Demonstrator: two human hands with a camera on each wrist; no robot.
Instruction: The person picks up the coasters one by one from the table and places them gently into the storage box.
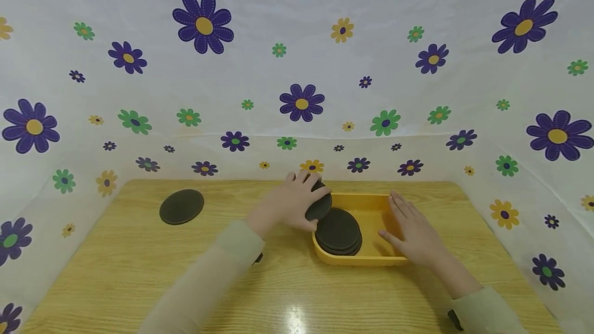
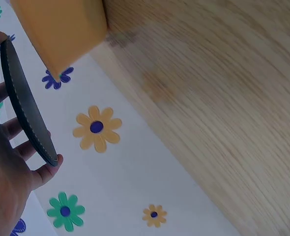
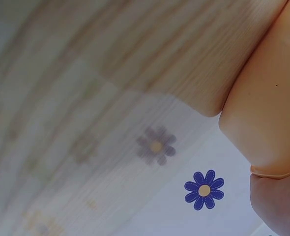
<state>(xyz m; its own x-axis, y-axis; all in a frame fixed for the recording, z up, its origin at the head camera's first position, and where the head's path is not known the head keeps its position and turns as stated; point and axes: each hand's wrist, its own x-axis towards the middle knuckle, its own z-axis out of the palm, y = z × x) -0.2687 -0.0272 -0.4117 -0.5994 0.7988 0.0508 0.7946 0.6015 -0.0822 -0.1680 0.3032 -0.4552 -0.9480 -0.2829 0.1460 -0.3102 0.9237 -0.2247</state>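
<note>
My left hand (image 1: 293, 201) grips a round black coaster (image 1: 321, 206) by its edge, over the left end of a yellow-orange plastic bin (image 1: 362, 260). In the left wrist view the coaster (image 2: 29, 105) stands tilted, with stitching round its rim, fingers and thumb at its edge. Inside the bin, at its left end, lies a small stack of similar black coasters (image 1: 337, 228). Straight-fingered, my right hand (image 1: 415, 233) rests at the bin's right end, thumb over the inside. The right wrist view shows the bin's outer wall (image 3: 268, 98) and part of that hand (image 3: 275, 204).
Another round black disc (image 1: 182, 206) lies flat on the wooden table (image 1: 139, 272), far to the left. A white cloth (image 1: 260, 76) printed with flowers rises behind the table and along both sides.
</note>
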